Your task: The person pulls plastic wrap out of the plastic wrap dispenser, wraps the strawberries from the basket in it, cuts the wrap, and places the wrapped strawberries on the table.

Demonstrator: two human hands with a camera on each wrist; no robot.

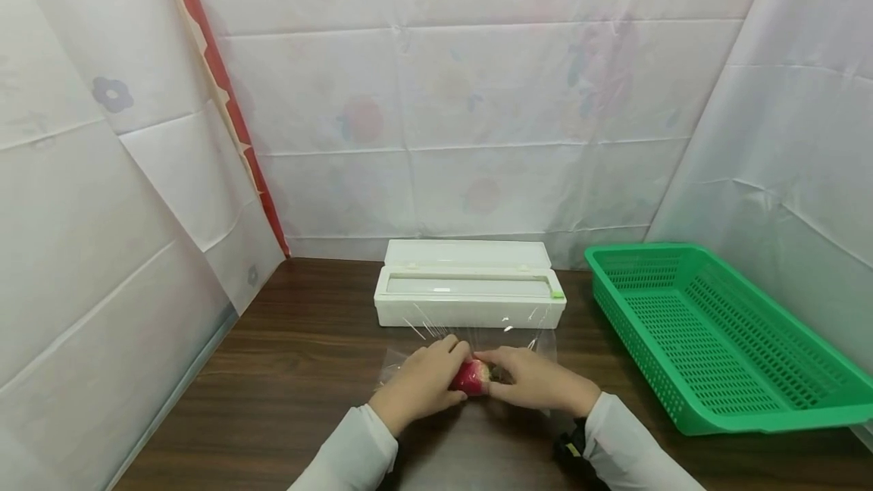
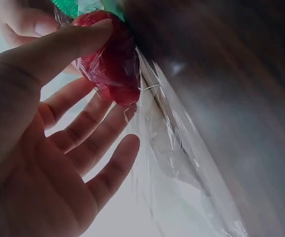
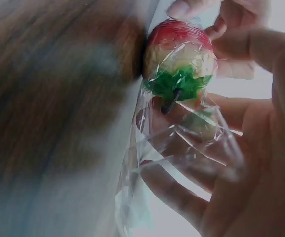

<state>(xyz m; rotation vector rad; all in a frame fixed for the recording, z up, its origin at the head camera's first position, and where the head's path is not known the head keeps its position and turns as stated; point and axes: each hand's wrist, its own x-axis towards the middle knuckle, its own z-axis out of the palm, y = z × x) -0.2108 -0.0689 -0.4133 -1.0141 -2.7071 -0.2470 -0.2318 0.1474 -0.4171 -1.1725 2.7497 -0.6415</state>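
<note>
A red strawberry [image 1: 470, 377] with a pale top lies wrapped in clear plastic film between both hands, low over the table. Its green leaves and dark stem [image 3: 169, 104] show through the film in the right wrist view. My left hand [image 1: 426, 377] pinches the red pointed end, thumb pressed on the near side and fingers behind. At the leafy end, my right hand [image 1: 535, 379] holds the strawberry between thumb and fingers. Loose clear film [image 3: 182, 148] trails past the stem, and more film [image 2: 177, 143] stretches out beside the left fingers.
Behind the hands stands a white cling film box [image 1: 470, 314] with its lid raised and a small green piece at its right end. A green perforated basket [image 1: 648, 336] sits to the right on the dark wood table [image 1: 273, 370]. Pale patterned sheets hang around the table.
</note>
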